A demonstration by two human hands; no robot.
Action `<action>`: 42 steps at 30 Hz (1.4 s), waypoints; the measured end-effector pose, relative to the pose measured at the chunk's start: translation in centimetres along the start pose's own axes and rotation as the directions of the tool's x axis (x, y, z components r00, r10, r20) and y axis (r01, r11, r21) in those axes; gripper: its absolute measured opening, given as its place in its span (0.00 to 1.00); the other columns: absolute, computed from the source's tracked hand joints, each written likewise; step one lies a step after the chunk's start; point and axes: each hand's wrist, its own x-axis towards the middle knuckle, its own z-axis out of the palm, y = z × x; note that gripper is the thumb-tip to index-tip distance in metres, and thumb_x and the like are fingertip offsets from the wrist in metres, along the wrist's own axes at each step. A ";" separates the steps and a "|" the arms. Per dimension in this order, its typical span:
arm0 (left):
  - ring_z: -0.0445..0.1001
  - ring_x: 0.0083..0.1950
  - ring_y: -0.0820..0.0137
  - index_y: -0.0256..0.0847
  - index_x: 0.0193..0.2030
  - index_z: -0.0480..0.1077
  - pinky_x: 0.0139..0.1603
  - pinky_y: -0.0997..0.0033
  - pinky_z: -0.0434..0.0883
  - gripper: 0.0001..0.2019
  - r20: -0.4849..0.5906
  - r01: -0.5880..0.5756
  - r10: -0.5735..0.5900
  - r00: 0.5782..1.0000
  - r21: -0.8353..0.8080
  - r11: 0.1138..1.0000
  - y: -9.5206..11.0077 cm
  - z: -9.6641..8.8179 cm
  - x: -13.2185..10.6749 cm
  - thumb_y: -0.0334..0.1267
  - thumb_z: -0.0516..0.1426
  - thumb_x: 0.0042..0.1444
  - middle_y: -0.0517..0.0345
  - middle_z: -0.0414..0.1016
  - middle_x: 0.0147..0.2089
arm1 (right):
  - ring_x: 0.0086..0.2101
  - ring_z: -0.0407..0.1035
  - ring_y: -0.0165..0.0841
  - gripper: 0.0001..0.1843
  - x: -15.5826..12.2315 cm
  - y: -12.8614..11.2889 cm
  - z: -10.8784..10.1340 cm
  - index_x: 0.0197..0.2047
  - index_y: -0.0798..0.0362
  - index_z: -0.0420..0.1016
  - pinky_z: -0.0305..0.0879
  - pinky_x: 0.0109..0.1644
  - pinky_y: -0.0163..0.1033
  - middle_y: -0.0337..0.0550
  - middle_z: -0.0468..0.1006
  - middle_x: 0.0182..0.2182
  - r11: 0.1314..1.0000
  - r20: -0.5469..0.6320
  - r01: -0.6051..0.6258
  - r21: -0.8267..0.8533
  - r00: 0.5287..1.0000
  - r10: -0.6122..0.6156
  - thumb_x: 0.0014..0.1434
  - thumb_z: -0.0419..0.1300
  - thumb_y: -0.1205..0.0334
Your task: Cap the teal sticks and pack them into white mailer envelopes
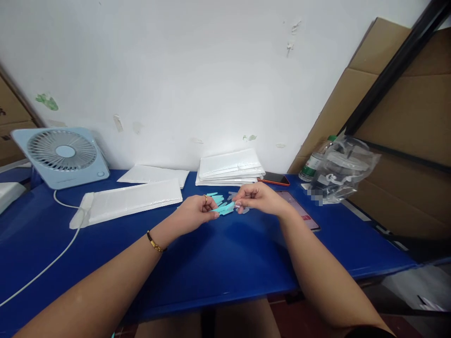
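Over the middle of the blue table, my left hand [193,213] is closed, thumb and fingers pinching a small flat turquoise strip [224,209]. From the other side my right hand [259,197] pinches the right end of the turquoise pieces between thumb and fingertips. Whether both hands hold one strip or separate ones is hard to make out. Just behind the fingers lie more loose turquoise strips [217,198]. Pale translucent pieces [245,211] of similar shape are partly hidden beneath and behind my right hand.
White padded envelopes lie left [136,202] and in a stack [229,169] by the wall. A blue fan [65,157] with a white cable [66,251] stands left. Two phones, one pink-screened [299,211] and one red-edged [274,178], a bottle [312,166] and a bagged cup [341,171] are right.
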 end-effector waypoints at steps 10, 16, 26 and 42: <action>0.66 0.28 0.71 0.42 0.30 0.69 0.28 0.73 0.60 0.11 0.131 -0.021 0.000 0.991 0.156 0.988 -0.1 1.8 -0.5 0.48 0.57 0.49 0.62 0.70 0.27 | 0.26 0.68 0.27 0.13 -0.7 0.3 -2.7 0.37 0.57 0.76 0.63 0.30 0.32 0.42 0.77 0.29 0.943 0.064 -0.061 -0.327 0.994 0.087 0.51 0.62 0.56; 0.69 0.38 0.64 0.44 0.39 0.72 0.35 0.69 0.62 0.14 -0.024 -0.102 0.133 0.991 0.507 0.856 -0.7 1.9 -0.1 0.49 0.57 0.49 0.55 0.73 0.37 | 0.28 0.66 0.30 0.12 -0.3 2.2 -3.4 0.32 0.54 0.79 0.58 0.30 0.32 0.40 0.76 0.28 0.680 0.024 -0.102 -0.726 0.985 0.173 0.39 0.68 0.62; 0.70 0.39 0.62 0.41 0.32 0.73 0.37 0.67 0.61 0.10 -0.060 -0.055 0.135 0.989 0.699 0.713 -1.2 0.8 0.9 0.43 0.53 0.55 0.52 0.75 0.36 | 0.27 0.68 0.29 0.08 0.3 2.5 -2.4 0.28 0.54 0.79 0.59 0.30 0.31 0.38 0.78 0.28 0.709 0.107 -0.078 -0.701 0.971 0.213 0.40 0.62 0.69; 0.70 0.37 0.64 0.40 0.32 0.71 0.36 0.67 0.59 0.14 -0.059 -0.105 0.211 0.976 0.720 0.686 -0.9 0.8 0.8 0.41 0.48 0.59 0.52 0.75 0.35 | 0.23 0.69 0.28 0.07 0.2 2.0 -2.1 0.31 0.56 0.76 0.62 0.28 0.32 0.39 0.75 0.22 0.865 0.132 -0.094 -0.493 0.975 0.181 0.49 0.61 0.62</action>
